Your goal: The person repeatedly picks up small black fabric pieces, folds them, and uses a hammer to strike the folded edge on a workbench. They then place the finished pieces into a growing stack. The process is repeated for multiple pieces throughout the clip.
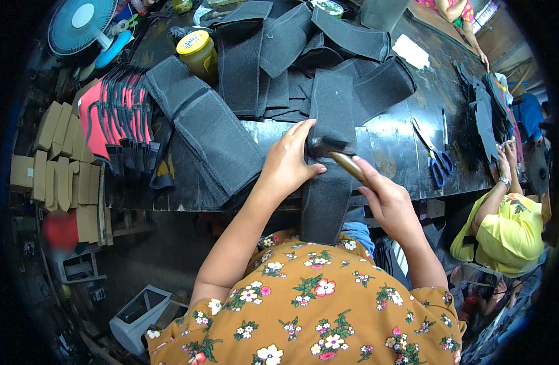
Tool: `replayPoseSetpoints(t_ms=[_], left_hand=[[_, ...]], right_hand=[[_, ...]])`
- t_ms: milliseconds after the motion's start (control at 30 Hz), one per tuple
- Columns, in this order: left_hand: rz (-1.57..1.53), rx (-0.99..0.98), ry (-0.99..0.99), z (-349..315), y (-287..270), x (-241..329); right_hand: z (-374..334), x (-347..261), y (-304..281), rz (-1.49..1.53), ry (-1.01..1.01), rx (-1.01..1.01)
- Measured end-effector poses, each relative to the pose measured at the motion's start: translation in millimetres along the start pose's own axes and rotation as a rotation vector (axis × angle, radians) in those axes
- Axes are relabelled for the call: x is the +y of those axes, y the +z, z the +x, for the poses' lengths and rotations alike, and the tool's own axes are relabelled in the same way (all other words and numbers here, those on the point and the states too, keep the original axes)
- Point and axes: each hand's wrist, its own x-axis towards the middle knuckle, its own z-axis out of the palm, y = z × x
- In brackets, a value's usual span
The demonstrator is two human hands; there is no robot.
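Observation:
In my right hand [389,198] is a hammer [347,165], gripped by its wooden handle. Its dark head is smeared by motion, and I cannot tell whether it touches the long black fabric strip [327,210] beneath it. That strip runs over the table's front edge toward my body, with stitching along its sides. My left hand [286,161] lies at the strip's left edge, thumb and fingers spread around the hammer head, the thumb tip resting on the fabric. Left of this hand sits a stack of black stitched panels [218,140].
More black pieces [240,67] pile up behind, beside a yellow-lidded jar [197,53]. Blue-handled scissors [436,158] lie right. Pink-and-black pieces [112,115] stand at left, near a fan [82,24]. A person in yellow [504,231] works at right; another person's arm [471,39] reaches in far right.

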Motion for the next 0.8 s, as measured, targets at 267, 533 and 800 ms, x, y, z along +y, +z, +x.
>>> replayPoseSetpoints(t_ms=[267, 533, 800], left_hand=[[-0.078, -0.046, -0.056, 0, -3, 4], [-0.075, -0.050, -0.002, -1, -4, 8], [-0.069, -0.074, 0.075, -2, 2, -1]], right_hand=[[2, 1, -4, -0.058, 0.057, -0.095], [-20, 11, -37, -0.052, 0.197, -0.078], [-38, 38, -42, -0.023, 0.117, 0.025]])
